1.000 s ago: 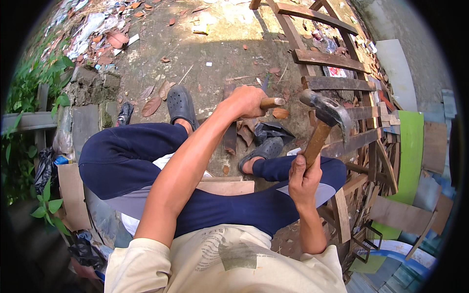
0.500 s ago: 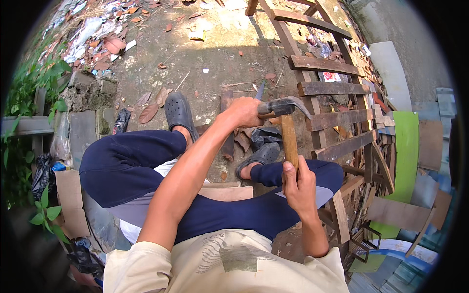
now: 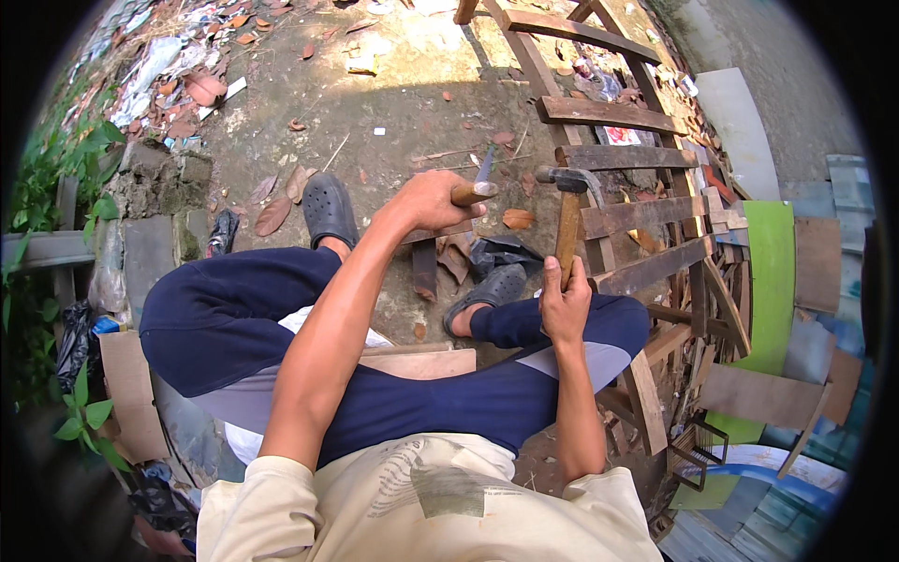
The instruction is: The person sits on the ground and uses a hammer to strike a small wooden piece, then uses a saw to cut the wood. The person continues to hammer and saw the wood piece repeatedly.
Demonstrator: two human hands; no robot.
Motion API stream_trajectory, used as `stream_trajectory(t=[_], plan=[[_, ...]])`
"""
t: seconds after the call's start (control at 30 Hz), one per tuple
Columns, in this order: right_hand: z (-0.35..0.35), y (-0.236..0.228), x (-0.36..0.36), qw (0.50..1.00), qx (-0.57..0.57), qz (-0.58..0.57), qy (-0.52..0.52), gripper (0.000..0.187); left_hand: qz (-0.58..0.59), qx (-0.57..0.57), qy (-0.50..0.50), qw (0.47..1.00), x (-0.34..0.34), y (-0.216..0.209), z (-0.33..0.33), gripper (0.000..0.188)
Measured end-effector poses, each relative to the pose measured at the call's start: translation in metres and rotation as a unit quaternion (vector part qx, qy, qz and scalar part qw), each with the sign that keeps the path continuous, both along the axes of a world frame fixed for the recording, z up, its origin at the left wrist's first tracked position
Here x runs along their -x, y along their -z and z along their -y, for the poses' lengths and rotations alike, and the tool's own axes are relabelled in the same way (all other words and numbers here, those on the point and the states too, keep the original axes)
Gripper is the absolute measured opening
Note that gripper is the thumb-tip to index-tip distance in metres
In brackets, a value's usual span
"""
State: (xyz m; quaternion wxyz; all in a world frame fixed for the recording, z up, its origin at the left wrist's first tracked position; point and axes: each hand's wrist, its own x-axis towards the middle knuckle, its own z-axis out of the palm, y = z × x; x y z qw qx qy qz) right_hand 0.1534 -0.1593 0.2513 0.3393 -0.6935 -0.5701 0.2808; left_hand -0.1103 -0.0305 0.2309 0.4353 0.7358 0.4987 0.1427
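Note:
My left hand is closed round a wooden handle, whose rounded end points right. A narrow blue-grey blade sticks out just beyond that hand; I cannot tell whether it joins the handle. In my right hand is a claw hammer, held upright by its wooden handle with the dark metal head on top. The hammer head is apart from the left hand's handle. Below my left hand lies a dark wooden strip, partly hidden by the hand and forearm.
On the right leans a slatted wooden frame, close to the hammer. Beyond it are a green panel and board scraps. My feet wear grey clogs. A black plastic piece lies between them. Litter and dry leaves cover the far left.
The hammer has moved right and away from the left hand's handle, and its head has turned. My left hand has shifted slightly left, baring the handle's end. The wooden strip's visible shape has changed.

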Motion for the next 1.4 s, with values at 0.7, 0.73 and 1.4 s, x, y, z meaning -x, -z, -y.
stream_trajectory(t=[0.7, 0.73, 1.4], plan=[[0.006, 0.038, -0.002, 0.995, 0.088, -0.044, 0.032, 0.036, 0.161, 0.160, -0.266, 0.937, 0.047, 0.047, -0.064, 0.033], [0.005, 0.036, 0.000, 0.995, 0.089, -0.044, 0.029, 0.036, 0.164, 0.168, -0.262, 0.936, 0.049, 0.049, -0.073, 0.035], [-0.004, 0.046, 0.005, 0.996, 0.080, 0.025, -0.009, 0.038, 0.195, 0.223, -0.596, 0.746, 0.125, 0.161, -0.134, 0.029]])
